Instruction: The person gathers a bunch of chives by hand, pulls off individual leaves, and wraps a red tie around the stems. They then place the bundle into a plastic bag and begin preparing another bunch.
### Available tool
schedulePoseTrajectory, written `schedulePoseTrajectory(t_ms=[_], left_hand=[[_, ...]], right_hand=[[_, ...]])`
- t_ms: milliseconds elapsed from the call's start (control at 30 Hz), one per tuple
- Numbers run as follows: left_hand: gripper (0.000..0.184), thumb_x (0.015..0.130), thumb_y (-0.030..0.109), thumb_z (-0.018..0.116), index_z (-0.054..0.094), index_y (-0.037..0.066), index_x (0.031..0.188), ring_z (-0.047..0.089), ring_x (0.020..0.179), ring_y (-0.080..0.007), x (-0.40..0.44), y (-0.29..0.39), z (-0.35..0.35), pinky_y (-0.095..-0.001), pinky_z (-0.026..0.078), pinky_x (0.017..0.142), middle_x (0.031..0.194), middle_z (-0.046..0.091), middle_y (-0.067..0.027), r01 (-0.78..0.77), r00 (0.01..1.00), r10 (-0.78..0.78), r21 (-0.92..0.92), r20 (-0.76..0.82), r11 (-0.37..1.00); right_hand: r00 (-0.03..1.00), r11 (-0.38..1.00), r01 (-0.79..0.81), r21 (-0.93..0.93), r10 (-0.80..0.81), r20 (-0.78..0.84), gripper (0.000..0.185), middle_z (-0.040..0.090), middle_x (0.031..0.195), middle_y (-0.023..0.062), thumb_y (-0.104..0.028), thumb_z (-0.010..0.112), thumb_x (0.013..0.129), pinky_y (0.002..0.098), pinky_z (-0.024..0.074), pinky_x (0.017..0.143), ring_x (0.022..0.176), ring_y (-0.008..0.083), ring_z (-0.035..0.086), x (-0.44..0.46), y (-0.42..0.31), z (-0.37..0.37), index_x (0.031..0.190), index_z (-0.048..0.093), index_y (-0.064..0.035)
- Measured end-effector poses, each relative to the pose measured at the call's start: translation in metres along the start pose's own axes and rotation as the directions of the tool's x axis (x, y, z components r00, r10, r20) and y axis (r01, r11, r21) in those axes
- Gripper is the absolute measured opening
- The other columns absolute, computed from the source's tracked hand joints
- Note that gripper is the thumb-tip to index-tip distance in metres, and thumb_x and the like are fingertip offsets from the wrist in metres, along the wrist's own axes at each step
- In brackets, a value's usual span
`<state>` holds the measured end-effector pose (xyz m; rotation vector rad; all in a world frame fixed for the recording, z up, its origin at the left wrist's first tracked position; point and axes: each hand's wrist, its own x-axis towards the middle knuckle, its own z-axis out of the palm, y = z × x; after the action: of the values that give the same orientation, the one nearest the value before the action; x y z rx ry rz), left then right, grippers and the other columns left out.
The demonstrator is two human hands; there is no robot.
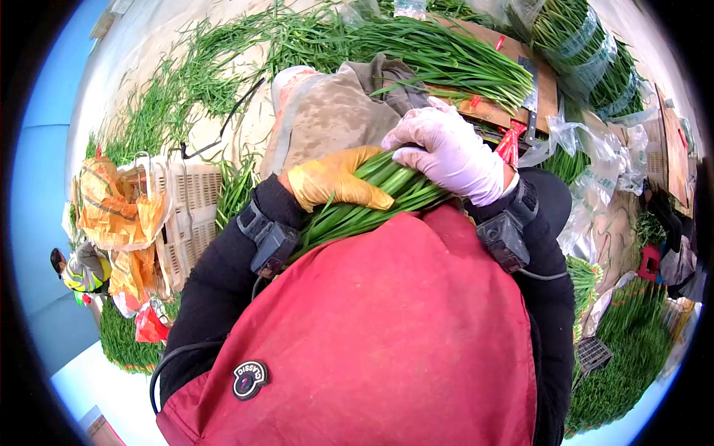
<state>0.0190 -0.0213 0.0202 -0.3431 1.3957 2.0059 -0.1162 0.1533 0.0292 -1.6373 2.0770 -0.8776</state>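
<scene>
My left hand point(335, 181), in a yellow glove, is wrapped round a bundle of long green stalks point(387, 186) held against the red apron point(387, 312). My right hand point(450, 152), in a pale pinkish-white glove, bends over the same bundle at its right part, fingers curled and partly touching the stalks; whether it grips any is hidden. The leaves run down to the left under my left forearm. Beyond my hands lies a loose pile of cut greens point(461, 59) on a wooden board point(550, 82), with a knife point(531, 123) beside it.
White crates point(195, 223) with orange bags point(111, 208) stand at the left, near a person point(85, 271) in a yellow vest. Wrapped green bundles point(587, 52) lie at the upper right, with plastic sheets point(606, 160) below. More greens point(628, 349) fill the lower right.
</scene>
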Motion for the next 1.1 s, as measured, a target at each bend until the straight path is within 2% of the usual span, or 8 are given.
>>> schedulePoseTrajectory(t_ms=[100, 200, 267, 467, 600, 633, 767, 1100], left_hand=[[0.058, 0.078, 0.007, 0.075, 0.048, 0.005, 0.129, 0.056, 0.104, -0.0116, 0.004, -0.001, -0.005, -0.0283, 0.046, 0.090, 0.114, 0.061, -0.0036, -0.043, 0.995, 0.049, -0.072, 0.085, 0.996], [0.062, 0.078, 0.007, 0.075, 0.046, 0.005, 0.132, 0.055, 0.105, -0.0114, 0.001, 0.004, -0.005, -0.0289, 0.046, 0.090, 0.116, 0.060, -0.0037, 0.028, 0.999, -0.027, -0.033, 0.032, 0.999], [0.060, 0.079, 0.009, 0.075, 0.047, 0.005, 0.132, 0.060, 0.099, -0.0122, 0.000, 0.002, -0.002, -0.0286, 0.049, 0.088, 0.113, 0.062, -0.0037, -0.020, 1.000, 0.021, -0.059, 0.009, 0.998], [0.061, 0.077, 0.006, 0.076, 0.048, 0.004, 0.132, 0.060, 0.101, -0.0139, 0.005, -0.007, -0.005, -0.0289, 0.048, 0.090, 0.118, 0.062, -0.0061, -0.071, 0.997, 0.071, -0.057, 0.000, 0.996], [0.058, 0.076, 0.004, 0.076, 0.051, 0.002, 0.129, 0.060, 0.103, -0.0142, 0.003, -0.006, -0.004, -0.0287, 0.048, 0.091, 0.117, 0.063, -0.0068, -0.023, 1.000, 0.021, -0.080, -0.023, 0.997], [0.058, 0.076, 0.003, 0.075, 0.051, 0.002, 0.129, 0.060, 0.103, -0.0142, 0.003, -0.007, -0.004, -0.0287, 0.048, 0.091, 0.117, 0.063, -0.0070, -0.020, 1.000, 0.018, -0.082, -0.025, 0.996], [0.065, 0.073, 0.004, 0.078, 0.049, 0.001, 0.132, 0.058, 0.108, -0.0150, 0.002, -0.006, -0.005, -0.0295, 0.044, 0.096, 0.121, 0.062, -0.0074, 0.006, 1.000, -0.005, -0.133, 0.004, 0.991], [0.066, 0.072, 0.002, 0.079, 0.049, 0.000, 0.131, 0.058, 0.109, -0.0142, 0.002, -0.008, -0.003, -0.0290, 0.043, 0.098, 0.122, 0.061, -0.0075, -0.056, 0.997, 0.061, -0.112, 0.038, 0.992]], right_hand=[[0.997, 0.999, -0.005, 0.046, 0.008, -0.076, 0.016, 0.064, 0.086, 0.0076, -0.021, 0.064, 0.082, 0.0454, 0.0395, 0.089, 0.090, 0.0296, 0.060, 0.001, 0.000, 0.003, 0.095, 0.066, -0.0124], [0.970, 1.000, 0.029, -0.008, -0.030, -0.241, 0.013, 0.063, 0.083, 0.0092, -0.016, 0.064, 0.081, 0.0420, 0.0441, 0.078, 0.083, 0.0301, 0.061, 0.004, 0.001, 0.010, 0.093, 0.065, -0.0109], [0.927, 0.997, 0.057, -0.054, -0.073, -0.368, 0.012, 0.063, 0.082, 0.0104, -0.011, 0.064, 0.081, 0.0402, 0.0471, 0.071, 0.079, 0.0303, 0.061, 0.005, 0.003, 0.017, 0.093, 0.065, -0.0097], [0.834, 0.985, 0.141, 0.102, -0.063, -0.548, 0.023, 0.063, 0.082, 0.0110, 0.000, 0.067, 0.076, 0.0353, 0.0512, 0.070, 0.078, 0.0298, 0.063, 0.005, 0.029, 0.020, 0.097, 0.065, -0.0076], [0.846, 0.944, 0.104, 0.314, 0.082, -0.527, 0.024, 0.065, 0.087, 0.0111, 0.007, 0.064, 0.076, 0.0318, 0.0515, 0.071, 0.080, 0.0258, 0.064, 0.002, 0.032, 0.019, 0.097, 0.067, -0.0040], [0.853, 0.937, 0.085, 0.339, 0.107, -0.510, 0.023, 0.065, 0.087, 0.0089, 0.010, 0.061, 0.078, 0.0276, 0.0506, 0.067, 0.074, 0.0177, 0.062, 0.001, 0.029, 0.014, 0.097, 0.068, -0.0015], [0.863, 0.766, -0.001, 0.642, 0.325, -0.386, 0.020, 0.066, 0.086, 0.0040, 0.009, 0.057, 0.085, 0.0201, 0.0482, 0.062, 0.068, 0.0053, 0.056, -0.003, 0.027, 0.010, 0.100, 0.067, 0.0012], [0.890, 0.583, -0.076, 0.809, 0.406, -0.209, 0.017, 0.067, 0.086, 0.0055, 0.006, 0.056, 0.088, 0.0203, 0.0491, 0.062, 0.066, 0.0072, 0.057, -0.018, 0.017, -0.015, 0.101, 0.066, 0.0032]])
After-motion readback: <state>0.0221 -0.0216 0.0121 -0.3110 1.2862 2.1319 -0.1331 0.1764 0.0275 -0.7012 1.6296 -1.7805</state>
